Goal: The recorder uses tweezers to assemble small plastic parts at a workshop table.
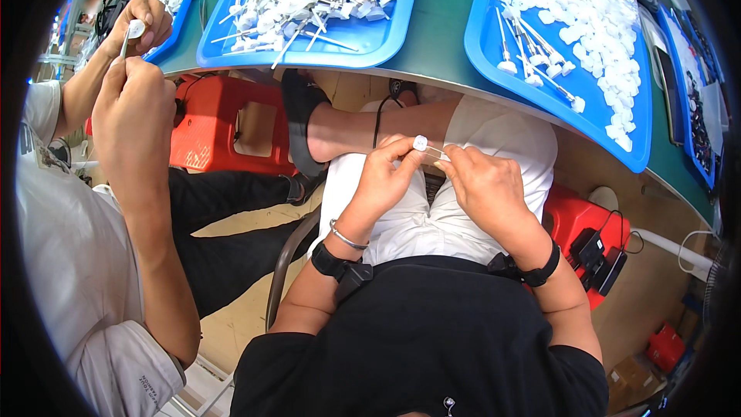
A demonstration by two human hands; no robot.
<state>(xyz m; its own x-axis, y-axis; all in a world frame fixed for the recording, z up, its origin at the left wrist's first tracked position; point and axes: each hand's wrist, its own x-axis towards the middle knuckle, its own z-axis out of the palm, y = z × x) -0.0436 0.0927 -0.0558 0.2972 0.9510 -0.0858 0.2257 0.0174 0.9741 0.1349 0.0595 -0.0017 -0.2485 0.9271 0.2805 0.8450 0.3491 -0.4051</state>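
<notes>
Over my lap, my left hand point(386, 177) pinches a small white plastic cap point(420, 143) between thumb and fingertips. A thin, pale stem point(437, 154) runs from beside the cap to my right hand point(486, 187), whose thumb and fingers are closed on its other end. Whether stem and cap are joined cannot be made out. Both hands are apart from the table. Ahead of them, a blue tray point(378, 40) carries a heap of white caps with thin stems. Another blue tray point(532, 106), farther right, bears many loose white caps and several stemmed pieces.
At left, a co-worker's hands point(135, 85) hold a similar white piece. The green table edge point(432, 62) curves past my knees. Red stools point(224, 127) stand under it; black devices with cables point(598, 259) lie on the right one. Another blue tray point(698, 108) holds dark parts.
</notes>
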